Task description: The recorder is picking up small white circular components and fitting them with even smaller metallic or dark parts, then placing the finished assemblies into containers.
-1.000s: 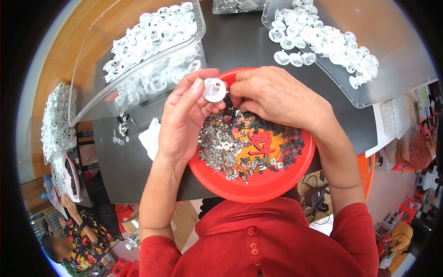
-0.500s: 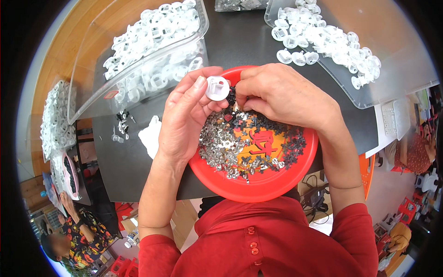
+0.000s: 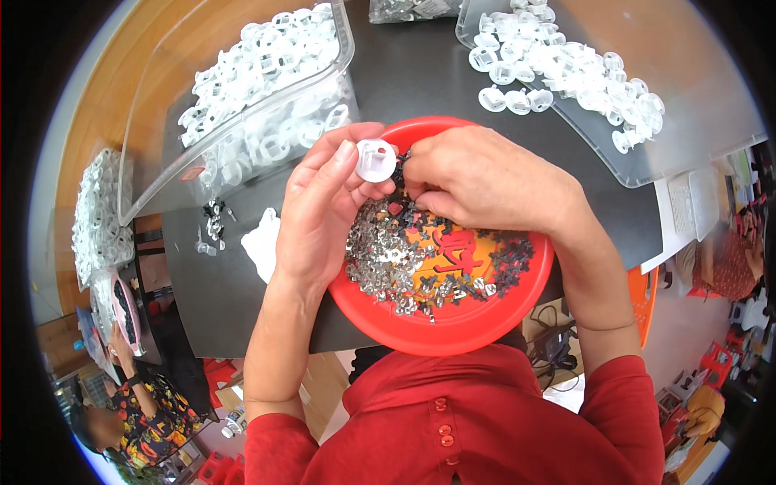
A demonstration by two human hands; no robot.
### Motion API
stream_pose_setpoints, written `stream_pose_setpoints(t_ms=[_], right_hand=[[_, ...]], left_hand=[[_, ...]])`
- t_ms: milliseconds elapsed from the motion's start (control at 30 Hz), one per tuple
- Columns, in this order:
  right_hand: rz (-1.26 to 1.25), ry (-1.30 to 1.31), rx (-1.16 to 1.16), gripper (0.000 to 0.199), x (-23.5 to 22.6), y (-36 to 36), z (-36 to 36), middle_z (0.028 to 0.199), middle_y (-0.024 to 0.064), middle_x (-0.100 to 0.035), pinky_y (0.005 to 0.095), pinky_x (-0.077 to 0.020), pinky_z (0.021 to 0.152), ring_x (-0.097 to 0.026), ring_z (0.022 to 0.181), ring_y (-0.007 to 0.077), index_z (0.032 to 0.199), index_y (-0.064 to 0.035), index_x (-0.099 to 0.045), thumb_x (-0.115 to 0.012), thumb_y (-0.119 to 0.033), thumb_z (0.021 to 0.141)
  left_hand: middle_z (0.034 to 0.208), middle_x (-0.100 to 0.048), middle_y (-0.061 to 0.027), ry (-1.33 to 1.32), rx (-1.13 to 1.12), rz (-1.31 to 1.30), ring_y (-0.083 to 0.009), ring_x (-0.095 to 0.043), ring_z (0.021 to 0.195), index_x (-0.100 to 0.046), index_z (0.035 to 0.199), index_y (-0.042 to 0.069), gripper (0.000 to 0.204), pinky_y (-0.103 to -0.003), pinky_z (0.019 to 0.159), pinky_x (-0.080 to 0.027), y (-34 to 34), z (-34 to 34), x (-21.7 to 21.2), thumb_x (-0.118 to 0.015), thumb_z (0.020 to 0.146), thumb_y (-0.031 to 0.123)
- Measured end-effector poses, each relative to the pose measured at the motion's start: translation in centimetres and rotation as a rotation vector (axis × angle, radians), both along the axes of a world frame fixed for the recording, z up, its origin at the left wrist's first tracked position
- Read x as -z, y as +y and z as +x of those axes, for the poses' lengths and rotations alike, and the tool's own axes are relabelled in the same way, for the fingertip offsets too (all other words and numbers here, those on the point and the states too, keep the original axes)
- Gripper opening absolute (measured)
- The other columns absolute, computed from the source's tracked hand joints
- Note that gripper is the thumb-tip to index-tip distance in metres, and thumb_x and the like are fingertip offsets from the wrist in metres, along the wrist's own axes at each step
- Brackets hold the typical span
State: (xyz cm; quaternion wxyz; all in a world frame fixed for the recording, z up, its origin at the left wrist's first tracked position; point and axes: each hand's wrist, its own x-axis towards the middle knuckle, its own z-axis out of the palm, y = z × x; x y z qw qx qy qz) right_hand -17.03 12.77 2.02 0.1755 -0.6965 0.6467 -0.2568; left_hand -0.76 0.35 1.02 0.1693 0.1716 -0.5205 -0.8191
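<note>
Between thumb and fingertips, my left hand (image 3: 317, 190) grips a round white plastic part (image 3: 377, 161) with a rectangular opening in its face. My right hand (image 3: 489, 178) is beside it, fingers curled and pinched down at the far side of a round red tray (image 3: 440, 343). Whatever those fingertips pinch is hidden behind the hand. Small silvery metal clips (image 3: 376, 263) are heaped on the tray's left, and small black cross-shaped pieces (image 3: 509, 265) lie along its right and far side. Orange and red decoration shows on the tray's bottom.
A clear plastic bin (image 3: 267, 129) full of white round parts stands far left. Another clear bin (image 3: 687, 105) lies far right, with more white parts (image 3: 582, 77) at it. A crumpled white cloth (image 3: 263, 245) and small loose pieces (image 3: 213, 225) sit left. A co-worker (image 3: 141, 412) is at lower left.
My right fingertips have shifted slightly over the pieces and now sit closer together. My left hand keeps the white part, almost unmoved. The whole view has shifted a little.
</note>
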Motion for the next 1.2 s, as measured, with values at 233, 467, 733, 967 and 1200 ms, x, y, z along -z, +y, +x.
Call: stream_pose_setpoints(t_ms=[233, 467, 733, 967, 1200], right_hand=[[0.057, -0.394, 0.116, 0.013, -1.8, 0.0, -2.4, 0.079, 0.0051, -0.065, 0.0263, -0.0481, 0.066, -0.060, 0.072, 0.0104, 0.090, 0.0019, -0.065, -0.065, -0.010, 0.084], [0.023, -0.894, 0.040, 0.017, -1.5, -0.4, -1.7, 0.087, 0.0037, -0.067, 0.0254, -0.0496, 0.074, -0.061, 0.080, 0.0099, 0.097, 0.0013, -0.065, -0.063, -0.013, 0.088], [-0.044, -0.869, -0.033, 0.014, -1.1, -0.7, -1.2, 0.088, 0.0043, -0.066, 0.0250, -0.0502, 0.077, -0.062, 0.084, 0.0102, 0.096, 0.0023, -0.064, -0.062, -0.009, 0.089], [-0.151, -0.779, 0.008, 0.013, -1.3, -0.8, -0.8, 0.084, 0.0046, -0.066, 0.0247, -0.0503, 0.071, -0.061, 0.079, 0.0095, 0.094, 0.0029, -0.064, -0.062, -0.009, 0.088], [-0.122, -0.616, 0.138, 0.013, -2.3, -0.6, -0.7, 0.077, 0.0051, -0.065, 0.0245, -0.0491, 0.065, -0.061, 0.072, 0.0098, 0.093, 0.0015, -0.065, -0.064, -0.009, 0.087]], left_hand=[[0.095, -0.065, -0.0057, 0.052, -0.031, -0.058, -0.0096, -0.060, 0.082, -0.060, 0.104, 0.004, 0.019, -0.027, 0.072, -0.054, 0.6, 0.0, -0.1, -0.060, 0.093, 0.019], [0.089, -0.065, -0.0037, -0.079, -0.086, -0.146, -0.0077, -0.057, 0.076, -0.059, 0.107, 0.004, 0.020, -0.023, 0.068, -0.047, 1.1, -0.2, -0.7, -0.061, 0.092, 0.016], [0.098, -0.064, -0.0020, -0.023, 0.047, -0.005, -0.0083, -0.061, 0.090, -0.062, 0.103, 0.007, 0.019, -0.026, 0.072, -0.053, 0.2, 0.2, -0.1, -0.065, 0.090, 0.021], [0.093, -0.064, -0.0021, -0.006, 0.046, 0.035, -0.0079, -0.060, 0.086, -0.062, 0.101, 0.007, 0.019, -0.025, 0.071, -0.053, 0.2, 0.2, -0.2, -0.066, 0.090, 0.022], [0.089, -0.064, -0.0031, -0.030, -0.051, -0.114, -0.0073, -0.056, 0.075, -0.060, 0.097, 0.005, 0.014, -0.023, 0.066, -0.049, 0.7, 0.0, -0.4, -0.064, 0.090, 0.017]])
